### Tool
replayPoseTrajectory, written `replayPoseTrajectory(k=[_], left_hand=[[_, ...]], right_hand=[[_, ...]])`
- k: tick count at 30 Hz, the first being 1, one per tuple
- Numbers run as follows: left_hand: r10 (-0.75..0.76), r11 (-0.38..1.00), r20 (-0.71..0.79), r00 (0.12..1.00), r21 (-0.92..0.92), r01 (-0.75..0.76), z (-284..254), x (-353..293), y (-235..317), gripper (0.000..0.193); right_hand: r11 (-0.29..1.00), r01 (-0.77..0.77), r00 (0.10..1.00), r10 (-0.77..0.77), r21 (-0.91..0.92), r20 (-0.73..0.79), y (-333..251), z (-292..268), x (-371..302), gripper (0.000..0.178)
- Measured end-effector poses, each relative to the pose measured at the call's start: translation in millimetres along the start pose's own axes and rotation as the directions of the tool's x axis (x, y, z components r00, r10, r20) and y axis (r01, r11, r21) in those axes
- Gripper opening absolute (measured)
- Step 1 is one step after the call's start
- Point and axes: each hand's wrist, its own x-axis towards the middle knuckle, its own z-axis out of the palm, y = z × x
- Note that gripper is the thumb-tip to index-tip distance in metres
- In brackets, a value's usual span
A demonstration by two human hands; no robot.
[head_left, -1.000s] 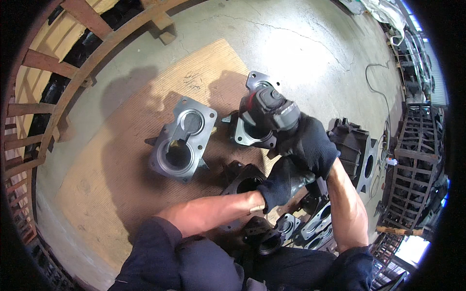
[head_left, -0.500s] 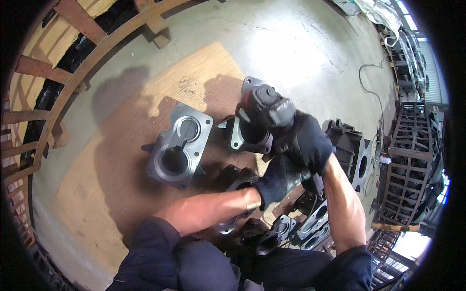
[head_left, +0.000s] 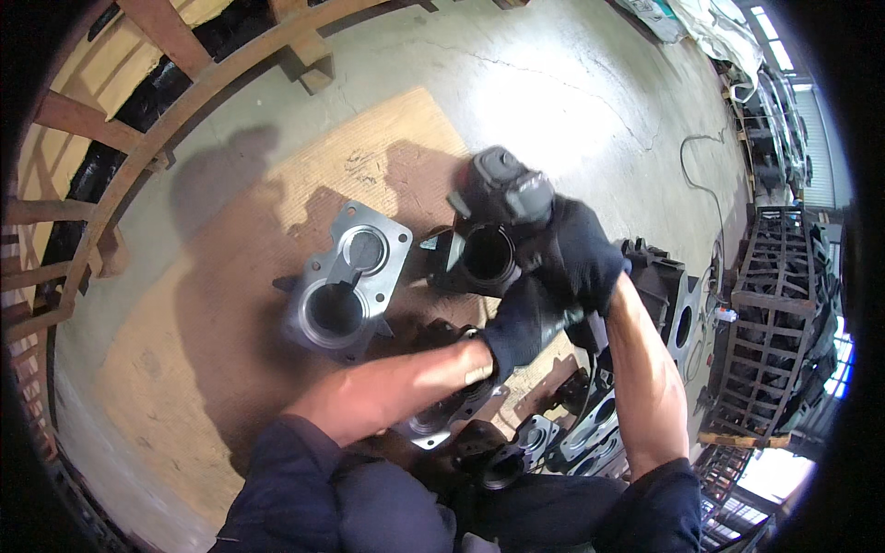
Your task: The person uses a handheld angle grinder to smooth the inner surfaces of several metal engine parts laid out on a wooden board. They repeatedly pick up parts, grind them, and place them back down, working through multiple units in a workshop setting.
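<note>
Looking down from the head camera, we see both hands in dark gloves, close together and touching at the middle right. The right hand (head_left: 579, 256) is wrapped around the body of a handheld power tool (head_left: 505, 189), whose dark, blurred head points up and to the left. The left hand (head_left: 522, 323) grips the same tool lower down, just under the right one, its bare forearm running back toward the dark blue sleeves at the lower edge. So both hands are clamped on the tool, one above the other.

The tool's head hangs directly over a dark metal casting with a round bore (head_left: 481, 256), at or just above its rim (the blur keeps us from telling whether they touch). Just to the left of it lies a grey machined housing (head_left: 348, 281) with two round openings, resting on a sheet of brown board (head_left: 221, 350) spread over the concrete floor (head_left: 572, 83). More castings (head_left: 553, 433) are piled near the person's knees. A wooden crate frame (head_left: 111, 138) curves along the left, and a metal rack (head_left: 774, 304) stands well apart at the right.
</note>
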Motion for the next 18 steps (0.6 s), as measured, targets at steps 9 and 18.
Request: replayPoseTrajectory(k=[9,18], left_hand=[[-0.094,0.785,0.081,0.992,-0.607,0.124,-3,27,-76,0.038],[-0.193,0.905,0.129,0.973,-0.360,0.227,-8,-1,-40,0.051]], right_hand=[[0.998,-0.005,0.999,0.007,0.061,-0.033,24,3,-21,0.036],[0.999,-0.002,1.000,0.002,-0.038,-0.017,17,3,-15,0.037]])
